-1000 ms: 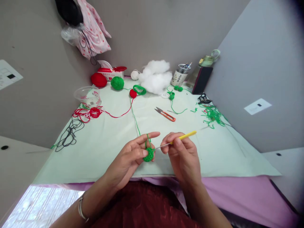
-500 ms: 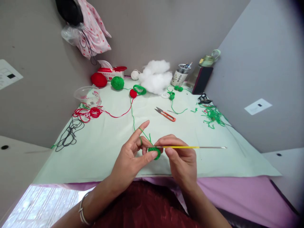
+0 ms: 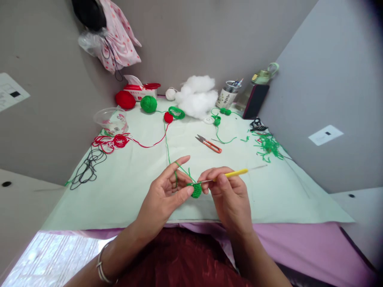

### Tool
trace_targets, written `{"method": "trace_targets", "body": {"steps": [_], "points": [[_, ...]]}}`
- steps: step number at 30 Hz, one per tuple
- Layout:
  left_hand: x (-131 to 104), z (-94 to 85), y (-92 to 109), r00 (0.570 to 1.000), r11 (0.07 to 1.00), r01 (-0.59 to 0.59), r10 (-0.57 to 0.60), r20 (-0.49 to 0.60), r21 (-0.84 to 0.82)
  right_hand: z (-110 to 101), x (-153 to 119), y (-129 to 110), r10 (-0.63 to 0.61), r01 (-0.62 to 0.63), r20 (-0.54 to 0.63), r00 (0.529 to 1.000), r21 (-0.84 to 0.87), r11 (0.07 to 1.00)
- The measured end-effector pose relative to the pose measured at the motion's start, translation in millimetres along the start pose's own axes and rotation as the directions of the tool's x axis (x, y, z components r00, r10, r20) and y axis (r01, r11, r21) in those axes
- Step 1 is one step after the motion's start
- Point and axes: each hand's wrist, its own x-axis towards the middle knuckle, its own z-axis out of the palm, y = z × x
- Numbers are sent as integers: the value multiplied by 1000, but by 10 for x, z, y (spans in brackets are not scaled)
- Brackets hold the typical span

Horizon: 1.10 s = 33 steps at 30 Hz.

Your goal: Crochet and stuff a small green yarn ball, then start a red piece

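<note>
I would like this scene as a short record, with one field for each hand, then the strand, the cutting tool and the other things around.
Left hand: pinches the green crocheted piece
Right hand: holds the yellow-handled hook, shaft at the piece's upper edge
Strand: green strand, running away from the left hand
Cutting tool: orange-handled snips, beyond the hands
Back: red yarn ball, green yarn ball, white stuffing
Far right: green yarn scraps

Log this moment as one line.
left hand: pinching green crochet piece | right hand: holding yellow-handled hook against piece | snips: on table
</note>
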Motion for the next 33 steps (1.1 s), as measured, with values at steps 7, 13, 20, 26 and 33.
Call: {"method": "trace_targets", "body": {"steps": [7, 13, 20, 26, 33], "points": [[-15, 7, 20, 999, 998, -30, 33, -43, 60, -3, -60, -86, -131, 139, 46, 990, -249, 959], [-48, 99, 5, 974, 983, -90, 121, -193, 162, 18, -179, -48, -425, 548, 370, 826, -704, 452], [39, 40, 64, 976, 913, 210, -216, 22, -350, 23, -123, 9, -422, 379, 42, 906, -525, 762], [25, 59, 62, 988, 943, 152, -151, 27, -296, 39, -30, -8, -182, 183, 26, 983, -220, 958], [13, 25, 17, 999, 988, 47, -50, -20, -146, 26, -34, -18, -140, 134, -16, 990, -216, 967]]}}
